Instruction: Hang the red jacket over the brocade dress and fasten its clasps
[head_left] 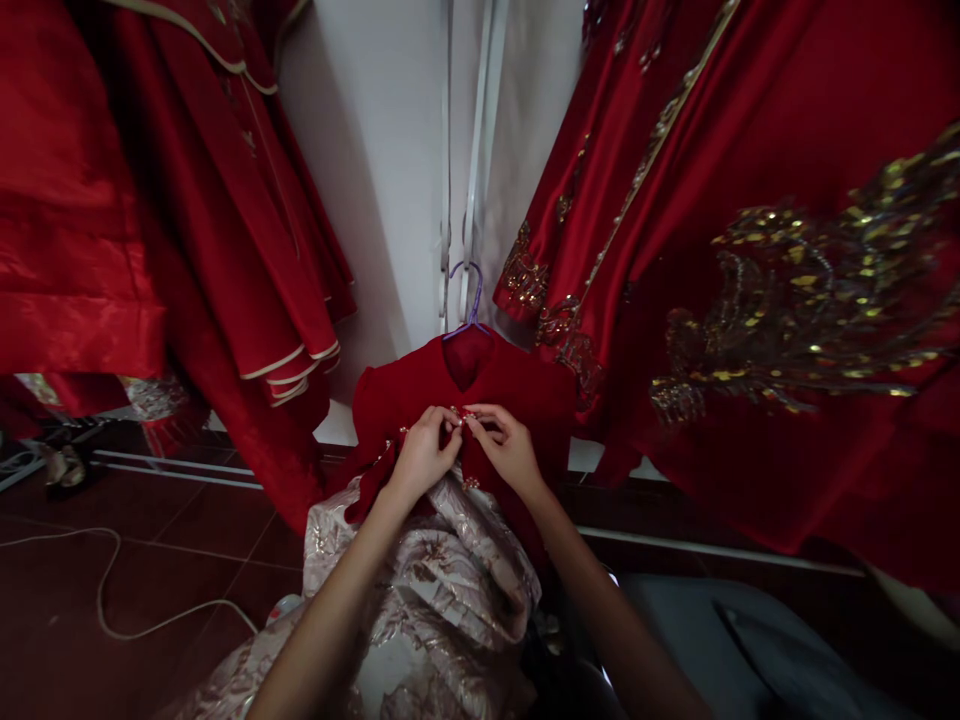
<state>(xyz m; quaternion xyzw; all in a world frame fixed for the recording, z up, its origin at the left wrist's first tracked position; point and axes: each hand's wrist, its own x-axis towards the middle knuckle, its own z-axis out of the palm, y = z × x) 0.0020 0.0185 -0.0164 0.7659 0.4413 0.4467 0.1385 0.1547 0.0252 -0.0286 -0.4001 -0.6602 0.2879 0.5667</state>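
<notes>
A red garment (pixel 517 375) hangs from a purple hanger (pixel 471 318) in front of me, its V-shaped neck at the top. My left hand (pixel 429 455) pinches the garment at the middle of its front opening, thumb and index finger closed around a small shiny bead trim. Close beside it, my right hand (pixel 504 445) pinches the other side of the opening, its fingertips nearly touching the left ones. Another bead ornament (pixel 471 484) shows just below. The fingers partly hide the exact bit each hand grips. Pale, shiny patterned fabric (pixel 442 560) is bunched beneath my wrists.
Red garments with cream piping (pixel 247 250) hang at the left. On the right hang red garments with gold sequins (pixel 810 290). Behind are a white wall (pixel 360 150) and metal rails. A white cable (pixel 112 600) crosses the dark tiled floor; a grey padded item (pixel 720 640) stands lower right.
</notes>
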